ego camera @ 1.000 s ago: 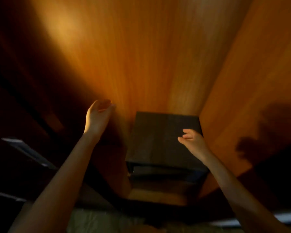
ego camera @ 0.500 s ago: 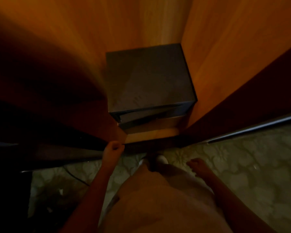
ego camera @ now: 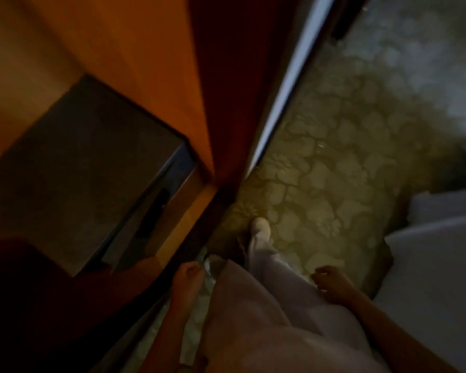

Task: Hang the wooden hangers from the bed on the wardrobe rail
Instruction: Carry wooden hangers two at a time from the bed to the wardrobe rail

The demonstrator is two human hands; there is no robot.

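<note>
Beside the wardrobe (ego camera: 151,76), w/ its orange-wood panels, a dark box (ego camera: 73,168) is seen on the wardrobe floor, lower left. Right of the wardrobe, a patterned carpet (ego camera: 334,168) is seen; a pale bed corner (ego camera: 436,265) lies further right. Both hands are lowered at the person's sides, nothing held: left hand (ego camera: 187,281) w/ fingers curled loosely, right hand (ego camera: 331,285) w/ fingers apart. No wooden hangers can be made out; pic is dim & blurred.
</note>
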